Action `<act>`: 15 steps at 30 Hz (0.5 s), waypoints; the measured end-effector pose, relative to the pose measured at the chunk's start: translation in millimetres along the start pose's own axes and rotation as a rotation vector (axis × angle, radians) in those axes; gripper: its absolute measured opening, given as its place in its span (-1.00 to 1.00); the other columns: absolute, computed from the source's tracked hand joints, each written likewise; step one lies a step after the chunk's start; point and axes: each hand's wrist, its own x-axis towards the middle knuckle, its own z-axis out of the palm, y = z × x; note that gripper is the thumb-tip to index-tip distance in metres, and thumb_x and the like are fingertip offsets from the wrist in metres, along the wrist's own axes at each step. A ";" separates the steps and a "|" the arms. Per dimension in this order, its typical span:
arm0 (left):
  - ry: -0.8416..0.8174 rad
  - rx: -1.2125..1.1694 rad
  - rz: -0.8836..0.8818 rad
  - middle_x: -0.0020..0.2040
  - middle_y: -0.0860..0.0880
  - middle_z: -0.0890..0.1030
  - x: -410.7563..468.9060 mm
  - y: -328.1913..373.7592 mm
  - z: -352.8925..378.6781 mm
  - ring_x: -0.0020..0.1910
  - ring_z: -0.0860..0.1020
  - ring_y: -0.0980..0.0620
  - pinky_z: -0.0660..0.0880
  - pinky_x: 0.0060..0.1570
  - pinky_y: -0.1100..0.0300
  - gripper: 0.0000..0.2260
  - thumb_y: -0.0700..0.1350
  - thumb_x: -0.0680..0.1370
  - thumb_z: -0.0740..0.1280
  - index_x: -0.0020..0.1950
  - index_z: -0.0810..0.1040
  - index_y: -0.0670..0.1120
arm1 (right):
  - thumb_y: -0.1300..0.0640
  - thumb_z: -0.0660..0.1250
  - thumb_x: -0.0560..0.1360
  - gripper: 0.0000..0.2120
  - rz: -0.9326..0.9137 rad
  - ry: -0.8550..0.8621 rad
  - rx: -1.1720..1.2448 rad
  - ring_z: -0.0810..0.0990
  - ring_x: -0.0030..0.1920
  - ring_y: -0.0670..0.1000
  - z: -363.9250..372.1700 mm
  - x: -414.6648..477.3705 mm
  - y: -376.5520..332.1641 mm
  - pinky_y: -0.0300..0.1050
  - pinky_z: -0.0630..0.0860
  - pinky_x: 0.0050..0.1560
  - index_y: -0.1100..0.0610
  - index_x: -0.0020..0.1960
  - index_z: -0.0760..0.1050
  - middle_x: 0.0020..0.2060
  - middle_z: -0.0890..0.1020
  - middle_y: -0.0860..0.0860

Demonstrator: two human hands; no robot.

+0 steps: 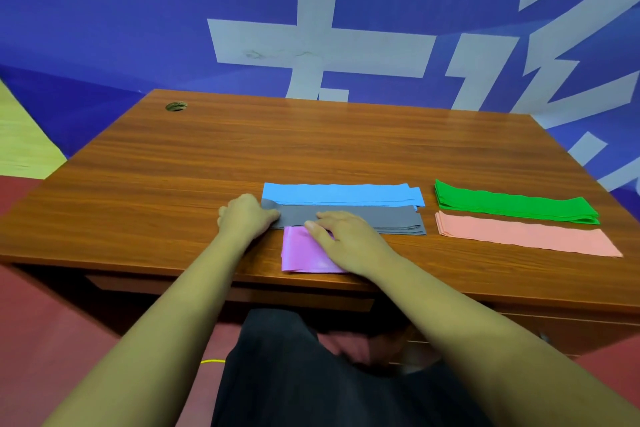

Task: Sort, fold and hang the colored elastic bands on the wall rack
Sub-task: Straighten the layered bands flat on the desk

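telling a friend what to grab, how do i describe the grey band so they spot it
On the wooden desk, find the left group of folded bands. The grey band is its middle strip, between the blue band behind and the purple band in front, the only dull-coloured one.

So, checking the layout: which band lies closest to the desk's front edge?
The purple band, partly under the right hand; the grey, blue, green and pink bands all lie farther back.
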 end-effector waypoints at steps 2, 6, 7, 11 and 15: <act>0.019 -0.052 0.069 -0.12 -0.24 0.62 -8.0 2.9 0.8 -0.10 0.53 -0.26 0.33 -0.24 0.10 -0.75 0.01 0.42 0.36 -0.31 0.39 -0.11 | -0.28 -0.01 0.61 -0.44 0.000 0.012 -0.003 0.34 0.44 0.01 0.7 0.5 -0.5 0.03 0.23 0.46 0.03 0.35 0.51 0.42 0.46 -0.01; 0.027 -0.183 0.117 -0.13 -0.07 0.57 -16.7 10.5 -0.6 -0.16 0.49 -0.09 0.27 -0.33 0.11 -0.84 -0.10 0.47 0.34 -0.06 0.42 -0.14 | -0.26 0.01 0.61 -0.44 -0.008 0.030 0.001 0.36 0.43 0.00 0.5 3.0 -0.6 0.00 0.24 0.46 0.06 0.34 0.52 0.40 0.47 -0.01; 0.019 -0.234 0.123 -0.13 -0.07 0.59 -17.4 11.4 -1.8 -0.20 0.51 -0.05 0.29 -0.35 0.12 -0.84 -0.11 0.47 0.34 -0.06 0.41 -0.13 | -0.25 0.02 0.61 -0.45 -0.006 0.016 0.021 0.36 0.43 0.00 -0.4 3.3 -0.3 0.00 0.24 0.46 0.06 0.34 0.52 0.40 0.48 -0.01; -0.003 -0.537 0.169 -0.14 -0.13 0.63 -22.4 20.4 -8.2 -0.40 0.57 0.09 0.48 -0.39 0.19 -0.85 -0.17 0.47 0.36 -0.09 0.38 -0.11 | -0.26 0.01 0.61 -0.40 0.079 -0.015 0.234 0.58 0.14 0.08 -8.7 8.1 3.8 0.07 0.45 0.18 0.21 0.05 0.58 0.08 0.66 0.12; 0.025 -0.535 0.361 -0.17 -0.16 0.63 -24.2 43.3 -13.1 -0.30 0.54 -0.04 0.53 -0.22 -0.04 -0.77 -0.11 0.44 0.46 -0.12 0.41 -0.09 | -0.14 0.10 0.64 -0.51 0.239 0.218 0.737 0.62 -0.02 0.10 -35.4 19.4 1.3 0.04 0.51 0.09 0.25 -0.01 0.57 -0.03 0.67 0.17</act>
